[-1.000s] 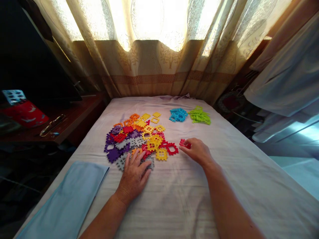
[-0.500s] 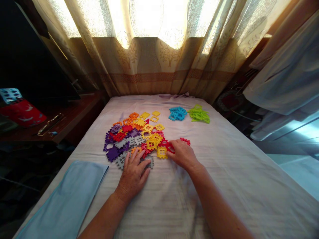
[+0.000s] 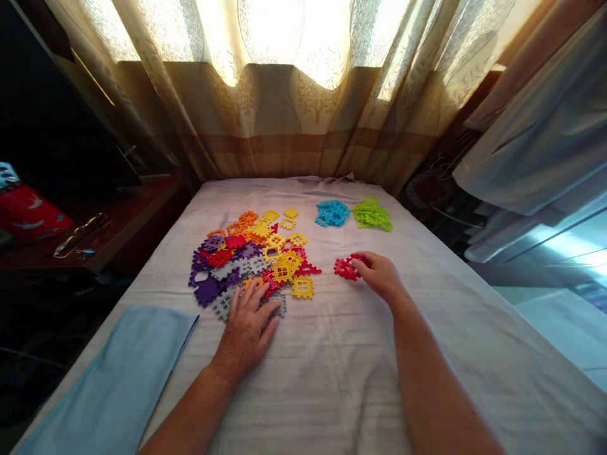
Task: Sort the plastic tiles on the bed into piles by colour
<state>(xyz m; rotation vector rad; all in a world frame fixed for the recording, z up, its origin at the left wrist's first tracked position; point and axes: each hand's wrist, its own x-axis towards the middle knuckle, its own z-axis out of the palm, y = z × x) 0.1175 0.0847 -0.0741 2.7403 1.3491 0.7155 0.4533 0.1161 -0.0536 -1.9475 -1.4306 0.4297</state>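
My left hand [image 3: 249, 325] lies palm down with fingers spread on the near edge of a mixed heap of plastic interlocking building pieces. Grey pieces [image 3: 222, 305] and an orange one show around its fingertips. My right hand [image 3: 379, 275] is to the right of the heap, its thumb and fingers closed on a red building piece [image 3: 347, 268] at the sheet. Other red pieces seem to lie under it; how many I cannot tell. In the heap are purple pieces [image 3: 207, 292], yellow pieces [image 3: 283, 272] and more red ones.
Farther back are a blue pile [image 3: 332, 213] and a lime-green pile [image 3: 371, 215] of pieces. A folded light-blue cloth [image 3: 128, 360] lies at the left on the bed sheet [image 3: 322, 379]. Left stands a brown desk [image 3: 118, 234] with a red container [image 3: 31, 212]. Curtains [image 3: 279, 120] hang behind.
My right hand has moved right from the heap's edge, carrying a red building piece to the red one lying apart. My left hand stays on the heap. The view has shifted slightly.
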